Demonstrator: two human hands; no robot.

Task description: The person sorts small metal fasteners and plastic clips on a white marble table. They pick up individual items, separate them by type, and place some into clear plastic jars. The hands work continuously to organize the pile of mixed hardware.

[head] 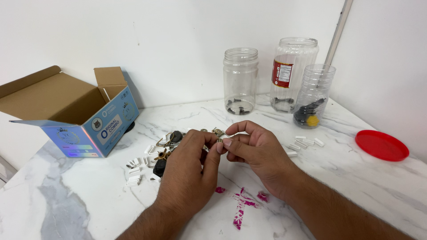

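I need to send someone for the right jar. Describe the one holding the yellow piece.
Three clear jars stand at the marble table's back edge. Take the rightmost, shortest jar, nearest the red lid. It alone has ribbed walls, no label, and a yellow piece among black parts.

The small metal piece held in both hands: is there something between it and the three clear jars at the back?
Nothing visible blocks the way. The small metal piece is pinched by left hand and right hand; the marble table up to the jars shows no obstacle.

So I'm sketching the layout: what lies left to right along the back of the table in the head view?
Open cardboard box → narrow clear jar → tall labelled jar → ribbed clear container → red lid.
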